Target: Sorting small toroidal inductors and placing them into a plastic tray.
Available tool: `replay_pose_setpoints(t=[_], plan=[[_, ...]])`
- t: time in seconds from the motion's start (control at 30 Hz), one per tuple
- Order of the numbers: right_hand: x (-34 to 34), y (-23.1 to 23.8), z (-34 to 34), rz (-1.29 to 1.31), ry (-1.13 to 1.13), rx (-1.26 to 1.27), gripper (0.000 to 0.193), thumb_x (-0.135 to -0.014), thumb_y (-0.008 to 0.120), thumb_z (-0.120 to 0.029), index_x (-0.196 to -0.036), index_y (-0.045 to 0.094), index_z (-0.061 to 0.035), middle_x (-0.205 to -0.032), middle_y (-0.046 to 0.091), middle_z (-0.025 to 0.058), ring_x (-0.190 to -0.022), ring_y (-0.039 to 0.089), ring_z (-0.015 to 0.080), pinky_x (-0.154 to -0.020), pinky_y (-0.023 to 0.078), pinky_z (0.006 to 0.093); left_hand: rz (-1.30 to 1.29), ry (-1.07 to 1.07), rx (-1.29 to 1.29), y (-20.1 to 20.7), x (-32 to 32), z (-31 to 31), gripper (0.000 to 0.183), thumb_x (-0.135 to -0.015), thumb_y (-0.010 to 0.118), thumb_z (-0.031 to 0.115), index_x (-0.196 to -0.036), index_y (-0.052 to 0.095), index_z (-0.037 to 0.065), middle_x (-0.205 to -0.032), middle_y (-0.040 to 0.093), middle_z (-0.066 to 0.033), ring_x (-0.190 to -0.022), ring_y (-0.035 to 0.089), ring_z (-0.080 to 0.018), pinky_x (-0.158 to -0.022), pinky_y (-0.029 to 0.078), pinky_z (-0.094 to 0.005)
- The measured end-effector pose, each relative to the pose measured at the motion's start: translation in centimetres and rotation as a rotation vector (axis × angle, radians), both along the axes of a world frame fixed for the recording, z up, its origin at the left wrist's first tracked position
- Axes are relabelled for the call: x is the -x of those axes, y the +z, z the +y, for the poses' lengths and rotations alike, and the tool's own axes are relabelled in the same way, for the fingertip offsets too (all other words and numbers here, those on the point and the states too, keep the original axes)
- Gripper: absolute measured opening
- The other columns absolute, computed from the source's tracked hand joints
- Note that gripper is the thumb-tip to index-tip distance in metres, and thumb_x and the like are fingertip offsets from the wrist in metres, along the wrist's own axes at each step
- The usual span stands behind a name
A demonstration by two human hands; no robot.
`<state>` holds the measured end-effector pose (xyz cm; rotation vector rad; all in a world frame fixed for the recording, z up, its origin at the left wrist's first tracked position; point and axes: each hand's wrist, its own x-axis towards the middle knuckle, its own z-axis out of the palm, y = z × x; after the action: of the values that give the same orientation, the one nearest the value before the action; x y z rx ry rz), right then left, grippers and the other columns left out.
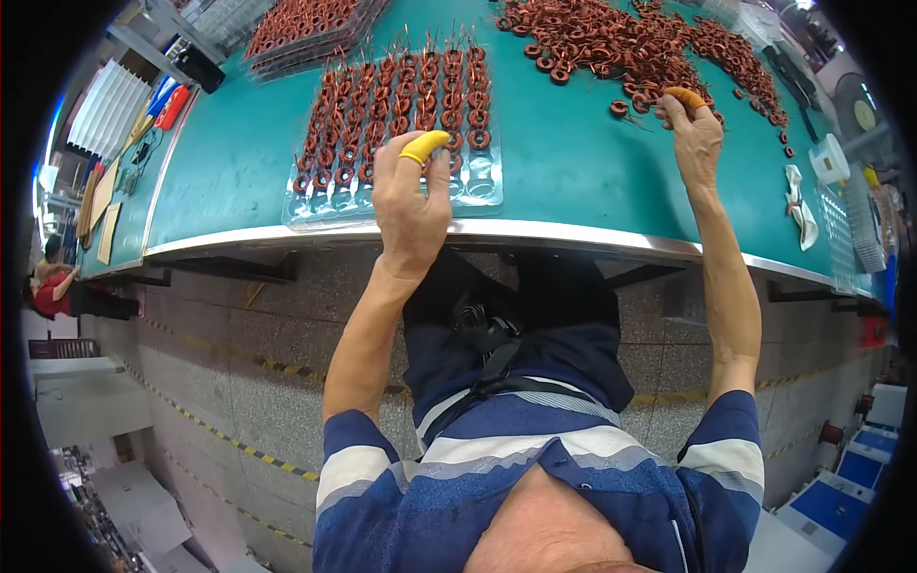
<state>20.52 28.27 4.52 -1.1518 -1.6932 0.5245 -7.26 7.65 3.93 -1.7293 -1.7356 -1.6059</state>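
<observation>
Left fingers (424, 147) over a clear tray (484, 189) of copper coils (399, 125), right fingers (687, 96) at loose coils (594, 43); grips unclear.

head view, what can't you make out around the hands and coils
In the head view:
Heap of copper-wound ring coils: its far end, cut off by the top edge.
Left hand: whether it holds a coil; the hand itself blocks the view.
Clear tray: the cells beneath the left hand, which covers them.
Right hand: whether it grips a coil; too small against the heap.
</observation>
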Motion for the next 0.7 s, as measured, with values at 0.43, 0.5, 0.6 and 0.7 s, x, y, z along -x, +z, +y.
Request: replay_pose_setpoints(t=[0.43,0.5,0.6,0.7], plan=[[5.4,2.9,-12.7,0.297,0.512,0.168,0.028,-0.088,0.067,-0.017,-0.107,0.062,0.0029,-0.087,0.068,0.0075,-0.075,0.064,0.0106,-0.064,0.049,0.022,-1.03,-0.964,0.368,0.3,-6.7,1.6,0.038,-0.1,0.045,0.033,-0.116,0.052,0.0,-0.082,0.06,-0.0104,-0.065,0.061,-0.0148,-0.056,0.048,-0.0237],[5.4,2.6,-12.7,0.356,0.567,0.286,0.026,-0.089,0.067,-0.02,-0.102,0.065,0.003,-0.088,0.068,0.0063,-0.076,0.062,0.0098,-0.064,0.049,0.0221,-0.916,-0.892,0.36,0.1,-6.6,1.1,0.035,-0.1,0.046,0.033,-0.109,0.057,0.001,-0.077,0.061,-0.008,-0.061,0.06,-0.0141,-0.053,0.048,-0.0232],[4.9,2.7,-12.7,0.117,0.489,0.123,0.022,-0.086,0.069,-0.021,-0.092,0.067,0.0009,-0.085,0.065,0.0062,-0.074,0.061,0.013,-0.062,0.049,0.0241,-1.183,-0.971,0.42,0.6,-7.2,0.5,0.032,-0.099,0.047,0.031,-0.105,0.058,0.001,-0.077,0.061,-0.0064,-0.06,0.06,-0.0118,-0.053,0.049,-0.0215],[5.1,2.7,-12.5,-0.169,0.343,-0.427,0.016,-0.082,0.071,-0.018,-0.083,0.068,-0.0019,-0.081,0.061,0.0065,-0.073,0.059,0.0187,-0.061,0.048,0.029,-1.25,-0.968,0.43,0.6,-7.3,0.3,0.03,-0.099,0.05,0.029,-0.104,0.06,0.001,-0.079,0.063,-0.0064,-0.061,0.06,-0.0116,-0.054,0.049,-0.0228]])
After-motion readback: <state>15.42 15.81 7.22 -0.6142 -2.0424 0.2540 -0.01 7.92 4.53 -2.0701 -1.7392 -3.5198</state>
